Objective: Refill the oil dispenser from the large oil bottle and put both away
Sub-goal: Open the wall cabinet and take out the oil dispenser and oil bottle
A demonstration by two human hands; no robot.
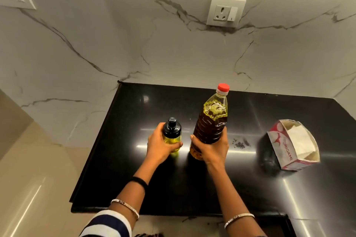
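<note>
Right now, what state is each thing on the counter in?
oil dispenser, upright, black cap on
large oil bottle, upright, red cap on
left hand, grips the oil dispenser
right hand, grips the large oil bottle
cardboard box, top open, white paper inside

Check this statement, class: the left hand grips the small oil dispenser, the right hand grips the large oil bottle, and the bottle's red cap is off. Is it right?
Not quite. The head view shows the red cap on the large oil bottle. The rest stands: the left hand grips the oil dispenser, and the right hand grips the bottle.
</note>
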